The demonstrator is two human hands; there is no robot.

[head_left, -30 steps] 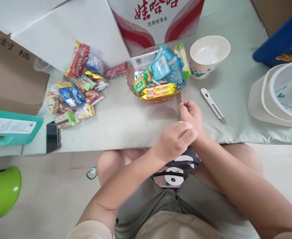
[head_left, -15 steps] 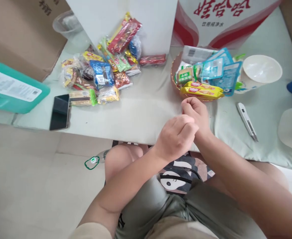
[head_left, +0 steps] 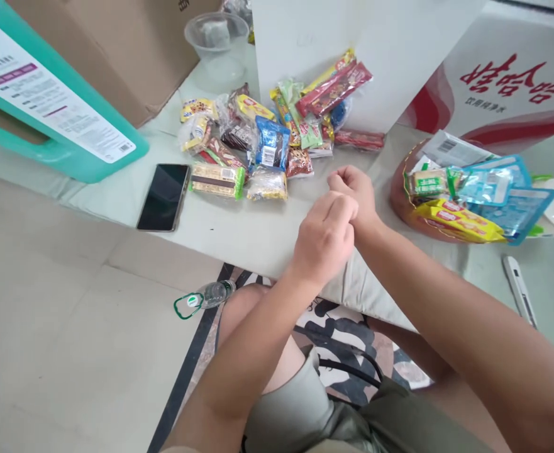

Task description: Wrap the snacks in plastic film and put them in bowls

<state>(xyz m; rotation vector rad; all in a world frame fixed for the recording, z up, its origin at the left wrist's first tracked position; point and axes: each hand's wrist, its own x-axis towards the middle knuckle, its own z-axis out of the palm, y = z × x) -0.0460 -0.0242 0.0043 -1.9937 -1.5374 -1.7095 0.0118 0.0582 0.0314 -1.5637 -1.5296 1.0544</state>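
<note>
1. At mid-frame in the head view, the left hand (head_left: pixel 326 236) and right hand (head_left: pixel 354 194) are held close together over the desk (head_left: pixel 239 220), left in front of right; whether they touch is hard to tell.
2. Each grip is closed, the fingers curled into a loose fist. Nothing shows between them, though something small inside could not be seen.
3. Nearest, from upper centre leftward, lies the pile (head_left: pixel 270 141), partly leaning on the white box (head_left: pixel 375 44). Before any contact, it would be best to part the hands and uncurl the fingers.
4. These packets look light and slippery, so a pinch at a sealed end should hold better than a squeeze, which may crush the contents. Lifting the topmost red packet (head_left: pixel 336 88) first should limit sliding.
5. At right, the bowl (head_left: pixel 402 195) is heaped above its rim; a careless forearm could knock the blue pouches (head_left: pixel 524 211) loose.
6. At lower right, the cutter (head_left: pixel 519 289) lies near the right forearm, its blade end unclear; that arm should swing wide of it.
7. At centre left, the phone (head_left: pixel 163 197) calls for a light touch nearby.
</note>
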